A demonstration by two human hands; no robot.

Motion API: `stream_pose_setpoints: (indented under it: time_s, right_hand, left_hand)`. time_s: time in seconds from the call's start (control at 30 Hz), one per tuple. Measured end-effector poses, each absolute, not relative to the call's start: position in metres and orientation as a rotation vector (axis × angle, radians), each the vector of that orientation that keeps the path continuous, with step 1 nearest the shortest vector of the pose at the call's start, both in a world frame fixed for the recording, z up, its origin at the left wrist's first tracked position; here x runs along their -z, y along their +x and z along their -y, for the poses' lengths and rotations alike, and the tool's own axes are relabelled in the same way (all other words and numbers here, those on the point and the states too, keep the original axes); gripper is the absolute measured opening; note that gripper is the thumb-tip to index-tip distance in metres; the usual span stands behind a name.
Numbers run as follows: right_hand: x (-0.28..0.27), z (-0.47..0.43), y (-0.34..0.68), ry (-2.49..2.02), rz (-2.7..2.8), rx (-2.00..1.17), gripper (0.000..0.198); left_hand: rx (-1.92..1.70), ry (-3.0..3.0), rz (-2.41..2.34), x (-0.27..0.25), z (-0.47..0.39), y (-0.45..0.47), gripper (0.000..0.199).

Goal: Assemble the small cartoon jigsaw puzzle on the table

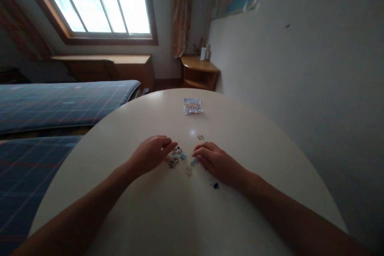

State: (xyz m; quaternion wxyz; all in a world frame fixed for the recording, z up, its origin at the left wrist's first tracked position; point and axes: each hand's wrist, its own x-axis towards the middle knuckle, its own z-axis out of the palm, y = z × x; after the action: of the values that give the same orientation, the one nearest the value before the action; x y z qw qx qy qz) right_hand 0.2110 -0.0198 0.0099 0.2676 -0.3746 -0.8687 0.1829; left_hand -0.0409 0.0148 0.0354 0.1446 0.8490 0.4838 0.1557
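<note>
left hand (151,154) grip: fingers curled, touching puzzle pieces (177,157); right hand (214,160) grip: pinching one piece (194,162); both on surface (255,136)

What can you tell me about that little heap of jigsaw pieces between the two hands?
The small heap of loose cardboard jigsaw pieces lies flat on the round white table, mostly pale blue, tan and white. The left hand touches its left edge with its fingertips; the right hand rests on pieces at its right. A few strays lie apart. Their print is too small to read.
</note>
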Motion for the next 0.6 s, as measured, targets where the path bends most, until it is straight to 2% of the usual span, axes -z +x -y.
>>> stream_pose_setpoints:
  time_s: [0.1,0.13,0.2,0.23,0.3,0.33,0.4,0.5,0.6]
  right_hand:
    - [-0.016,0.019,0.222,-1.105,2.36,-0.455,0.031]
    - [-0.018,0.019,0.227,-1.165,2.399,-0.43,0.049]
    - [-0.02,0.02,0.236,-1.309,2.515,-0.422,0.101]
    - [-0.02,0.021,0.24,-1.379,2.571,-0.45,0.117]
    - [-0.018,0.022,0.243,-1.444,2.641,-0.496,0.128]
    - [-0.016,0.023,0.242,-1.451,2.649,-0.498,0.125]
    - [-0.011,0.023,0.235,-1.437,2.614,-0.458,0.106]
    - [-0.006,0.021,0.222,-1.316,2.546,-0.435,0.073]
    - [-0.005,0.018,0.213,-1.114,2.454,-0.527,0.049]
  left_hand:
    - [-0.421,2.487,-1.449,-0.037,-0.012,-0.049,0.045]
    - [-0.402,2.508,-1.438,-0.036,-0.01,-0.051,0.05]
    - [-0.305,2.568,-1.379,-0.032,-0.004,-0.052,0.076]
    - [-0.224,2.588,-1.337,-0.028,-0.001,-0.051,0.088]
    - [-0.102,2.605,-1.285,-0.02,0.004,-0.045,0.098]
    - [-0.085,2.603,-1.292,-0.016,0.006,-0.041,0.096]
    - [-0.115,2.603,-1.271,-0.009,0.008,-0.031,0.088]
    - [-0.292,2.593,-1.198,0.0,0.007,-0.018,0.069]
    - [-0.507,2.519,-1.061,0.005,0.004,-0.012,0.052]
